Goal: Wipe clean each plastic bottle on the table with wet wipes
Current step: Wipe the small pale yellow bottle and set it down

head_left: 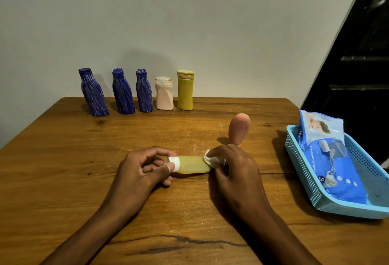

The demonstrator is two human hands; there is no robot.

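Fingers [168, 167] of the left hand [143, 172]: curled round the white cap end of a small yellow bottle [192, 164], thumb pinching the collar. Right hand [233, 170]: fingers closed on a folded white wipe [212, 158], pressed against the bottle's base end.

Item in hand: yellow bottle, lying on its side, held at or just above the bench [63, 180], centre front, between both hands. Judged light, thin-walled, somewhat squashy; damp plastic likely slippery, so the stiffer cap end is the sound place to hold it.

Awaiting or done, cannot tell which: three blue bottles [123, 94], a pale pink bottle [164, 94] and a mustard bottle [185, 91], upright in a row at the far edge; a peach rounded bottle [239, 128] standing just behind the right hand.

Supply: wet wipes pack [332, 159] in a blue basket [303, 172], right side.
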